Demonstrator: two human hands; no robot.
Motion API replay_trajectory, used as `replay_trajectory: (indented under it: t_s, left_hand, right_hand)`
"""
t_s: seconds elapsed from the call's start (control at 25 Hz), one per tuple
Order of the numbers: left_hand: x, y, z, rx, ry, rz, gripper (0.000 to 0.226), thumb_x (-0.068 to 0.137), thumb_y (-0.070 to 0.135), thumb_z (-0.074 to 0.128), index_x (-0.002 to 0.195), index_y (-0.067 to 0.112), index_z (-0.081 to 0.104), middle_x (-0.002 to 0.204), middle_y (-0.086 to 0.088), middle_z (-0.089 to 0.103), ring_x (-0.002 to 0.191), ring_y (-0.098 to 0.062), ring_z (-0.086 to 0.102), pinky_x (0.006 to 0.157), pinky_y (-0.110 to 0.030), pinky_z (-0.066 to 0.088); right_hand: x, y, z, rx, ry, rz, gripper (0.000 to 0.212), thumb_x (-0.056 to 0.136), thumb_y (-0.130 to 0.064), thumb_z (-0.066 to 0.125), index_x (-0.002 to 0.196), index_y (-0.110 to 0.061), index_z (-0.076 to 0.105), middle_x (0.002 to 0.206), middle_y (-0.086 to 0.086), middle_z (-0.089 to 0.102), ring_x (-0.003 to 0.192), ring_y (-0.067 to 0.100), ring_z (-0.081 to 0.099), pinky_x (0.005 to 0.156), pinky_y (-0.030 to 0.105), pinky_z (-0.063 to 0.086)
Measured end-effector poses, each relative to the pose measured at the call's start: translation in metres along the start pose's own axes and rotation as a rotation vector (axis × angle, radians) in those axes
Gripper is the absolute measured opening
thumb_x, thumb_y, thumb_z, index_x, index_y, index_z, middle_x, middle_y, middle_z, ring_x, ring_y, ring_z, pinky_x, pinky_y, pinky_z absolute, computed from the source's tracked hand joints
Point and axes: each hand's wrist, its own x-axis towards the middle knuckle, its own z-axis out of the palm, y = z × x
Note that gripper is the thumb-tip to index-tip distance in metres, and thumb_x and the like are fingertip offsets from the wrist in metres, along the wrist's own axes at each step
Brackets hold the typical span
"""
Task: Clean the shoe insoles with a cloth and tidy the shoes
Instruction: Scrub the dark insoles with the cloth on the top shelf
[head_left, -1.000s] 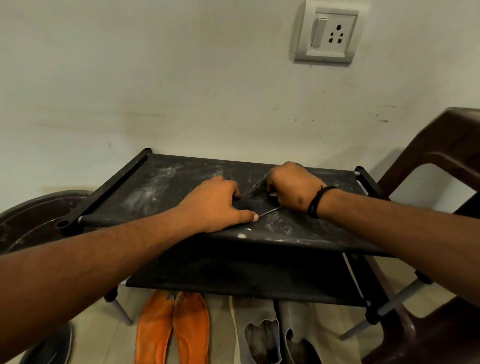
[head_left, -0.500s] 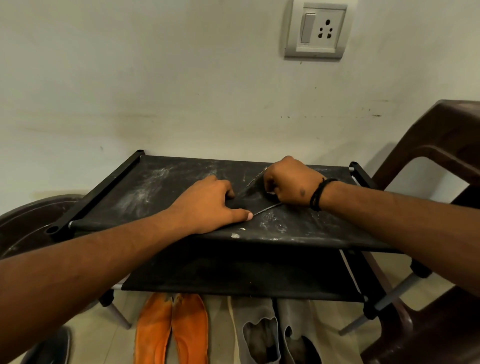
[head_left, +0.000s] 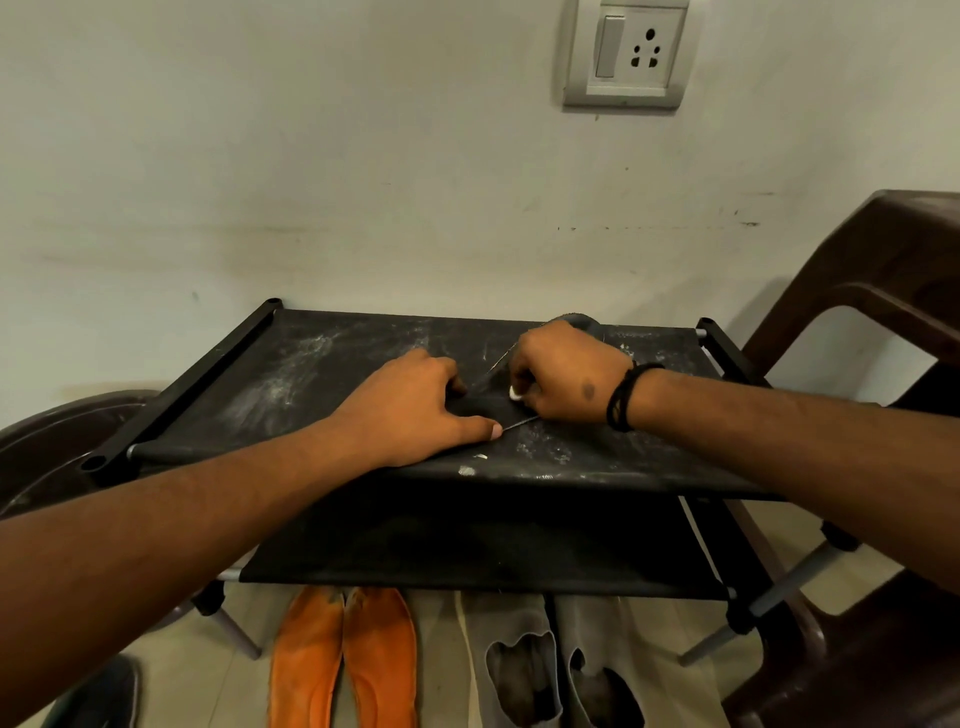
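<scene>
We see no readable brand, label or writing anywhere, not even on the wall socket plate (head_left: 628, 54). Both hands rest on the dusty top shelf (head_left: 311, 374) of a black fabric shoe rack that stands against the wall. Our left hand (head_left: 415, 410) lies palm down with its fingers curled and thumb stretched out, pressing a dark flat piece (head_left: 493, 410) against the shelf; it looks like a dark insole or cloth, but we cannot tell which. Our right hand (head_left: 566, 382), wearing a black wristband (head_left: 623, 397), is closed into a loose fist and pinches the far side of that same dark piece, with a small white bit showing at its fingertips. A lower shelf (head_left: 467, 551) sits beneath. On the floor below the rack lie a pair of orange insoles (head_left: 343, 660) side by side, and just to their right a pair of worn grey insoles (head_left: 550, 660) with dark holes. A brown plastic chair (head_left: 883, 312) stands to the right.
</scene>
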Motion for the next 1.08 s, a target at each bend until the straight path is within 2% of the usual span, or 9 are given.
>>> replay_trajectory:
  t_s: [0.08,0.16,0.36,0.44,0.6,0.68,0.76,0.92,1.08]
  left_hand:
    - [0.0,0.0,0.001,-0.009,-0.003,-0.003,0.071,0.069,0.081,0.064,0.115,0.027,0.064,0.108,0.005,0.057,0.1,-0.013,0.058,0.084,-0.033,0.052]
    - [0.001,0.0,0.001,0.0,-0.003,-0.005,0.068,0.071,0.08,0.064,0.115,0.028,0.064,0.108,0.005,0.056,0.1,-0.013,0.058,0.082,-0.032,0.05]
    - [0.0,-0.001,0.0,0.01,-0.005,0.003,0.073,0.069,0.081,0.063,0.115,0.025,0.065,0.109,0.003,0.059,0.097,-0.013,0.059,0.085,-0.036,0.055]
    - [0.0,-0.001,0.0,0.012,-0.003,0.008,0.074,0.069,0.082,0.062,0.116,0.025,0.065,0.109,0.003,0.059,0.097,-0.013,0.06,0.085,-0.037,0.055]
    - [0.002,-0.002,0.001,-0.003,-0.014,-0.001,0.072,0.068,0.083,0.061,0.114,0.029,0.065,0.108,0.005,0.058,0.099,-0.012,0.059,0.086,-0.035,0.054]
    - [0.003,-0.002,0.002,0.002,-0.014,0.001,0.071,0.068,0.083,0.061,0.113,0.029,0.065,0.108,0.006,0.059,0.097,-0.011,0.059,0.084,-0.033,0.053]
    - [0.003,-0.003,0.003,0.005,-0.011,0.001,0.073,0.067,0.084,0.06,0.113,0.028,0.065,0.108,0.006,0.061,0.096,-0.01,0.059,0.084,-0.033,0.054]
    - [0.002,-0.003,0.002,-0.01,-0.007,0.004,0.084,0.058,0.089,0.053,0.112,0.026,0.066,0.106,0.005,0.062,0.095,-0.012,0.061,0.085,-0.037,0.056]
    - [0.003,-0.003,0.003,-0.008,-0.022,-0.01,0.087,0.056,0.091,0.05,0.114,0.028,0.066,0.107,0.005,0.062,0.097,-0.011,0.06,0.086,-0.037,0.055]
  right_hand:
    - [0.003,0.014,-0.001,-0.054,0.041,0.12,0.015,0.088,-0.014,0.064,0.098,-0.014,0.074,0.098,0.007,0.071,0.09,0.025,0.067,0.081,0.037,0.057]
    - [0.005,0.015,0.005,-0.058,0.071,0.165,0.015,0.09,-0.016,0.061,0.097,-0.012,0.075,0.097,0.009,0.071,0.091,0.027,0.066,0.081,0.037,0.056]
    - [-0.004,-0.016,0.014,0.071,0.029,-0.04,0.018,0.091,-0.02,0.061,0.096,-0.014,0.077,0.093,0.006,0.072,0.087,0.023,0.067,0.079,0.037,0.056]
    - [-0.007,-0.013,0.012,0.049,0.002,-0.097,0.019,0.093,-0.021,0.059,0.095,-0.013,0.076,0.094,0.007,0.071,0.087,0.023,0.065,0.079,0.037,0.054]
    - [-0.004,0.017,0.007,-0.133,0.032,0.008,0.022,0.096,-0.02,0.054,0.098,-0.011,0.074,0.104,0.008,0.064,0.096,0.024,0.06,0.08,0.031,0.049]
    - [-0.002,0.019,0.007,-0.104,0.045,0.058,0.019,0.093,-0.016,0.056,0.091,-0.009,0.073,0.094,0.008,0.065,0.091,0.026,0.062,0.078,0.035,0.052]
    - [-0.004,0.006,0.008,-0.054,-0.007,0.023,0.018,0.09,-0.013,0.056,0.088,-0.008,0.074,0.087,0.007,0.067,0.085,0.025,0.064,0.075,0.037,0.055]
    - [-0.019,-0.019,0.005,-0.015,-0.1,-0.147,0.025,0.089,-0.01,0.056,0.106,-0.012,0.074,0.103,0.008,0.066,0.094,0.024,0.064,0.083,0.038,0.056]
    - [-0.008,0.011,0.001,-0.261,-0.048,-0.088,0.019,0.092,-0.012,0.056,0.103,-0.013,0.071,0.109,0.008,0.06,0.104,0.026,0.057,0.082,0.032,0.05]
